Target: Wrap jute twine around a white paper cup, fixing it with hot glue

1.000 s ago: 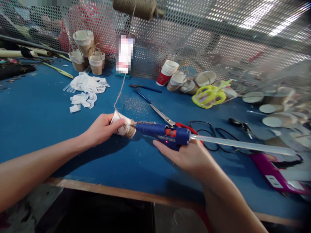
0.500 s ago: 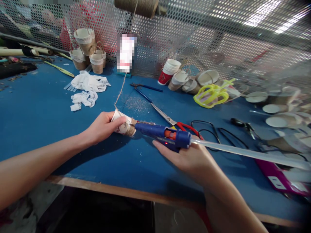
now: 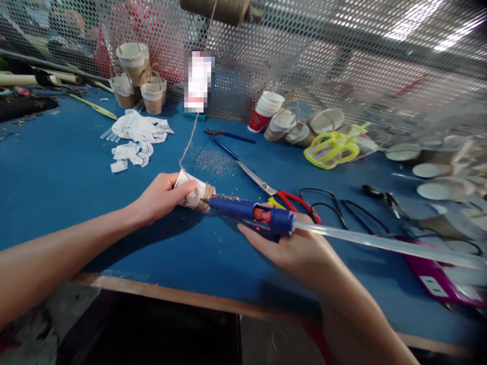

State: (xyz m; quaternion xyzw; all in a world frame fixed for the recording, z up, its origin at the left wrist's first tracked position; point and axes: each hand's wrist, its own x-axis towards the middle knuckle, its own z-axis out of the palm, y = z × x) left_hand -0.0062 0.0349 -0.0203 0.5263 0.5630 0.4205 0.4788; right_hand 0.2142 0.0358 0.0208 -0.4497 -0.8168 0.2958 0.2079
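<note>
- The left hand (image 3: 162, 198) pinches a paper cup (image 3: 201, 191) between thumb and fingers, tilted sideways over the table's middle, leaving its twine-wrapped end exposed towards the glue gun (image 3: 243, 208).
- The right hand (image 3: 294, 248) is closed around the glue gun, nozzle at the wrap; I cannot tell whether they touch. 1 long glue stick (image 3: 365, 239) juts from its back.
- Twine (image 3: 190, 139) rises to a spool (image 3: 216, 11), probably mounted high for free feeding.
- The blue tabletop (image 3: 160, 258) carries scraps and red-handled scissors (image 3: 262, 182); behind stands a perforated metal screen (image 3: 236, 71).
</note>
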